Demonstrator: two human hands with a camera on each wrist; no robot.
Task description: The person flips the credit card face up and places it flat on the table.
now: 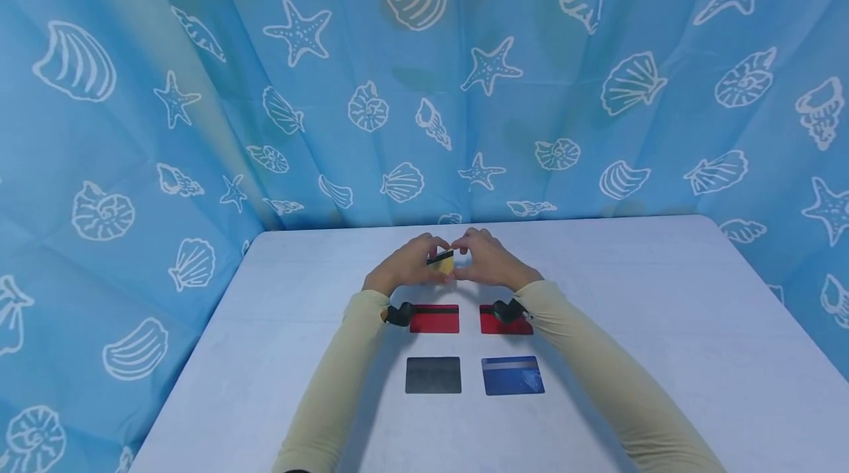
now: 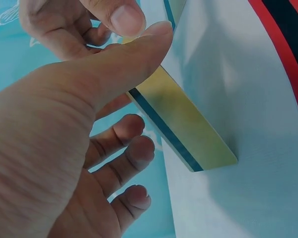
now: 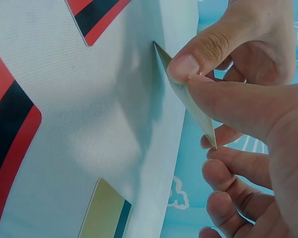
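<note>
Two hands on one yellow card point(image 2: 188, 121), held tilted; in the head view much of it is covered. Left hand point(image 1: 411, 261): thumb and fingertips pinch the card; index mostly hidden behind the thumb in its wrist view. Right hand point(image 1: 489, 259): thumb and index pinch it near the edge, other fingers loosely bent. Card lies at three o'clock from the left hand, nine o'clock from the right; contact with the white table point(image 1: 298, 355) unclear. Right red card point(image 1: 491, 323), toward six o'clock, partly blocked by a black wrist device point(image 1: 508, 311). Second yellowish card point(image 3: 103, 210) cut off by the right wrist view's lower edge.
</note>
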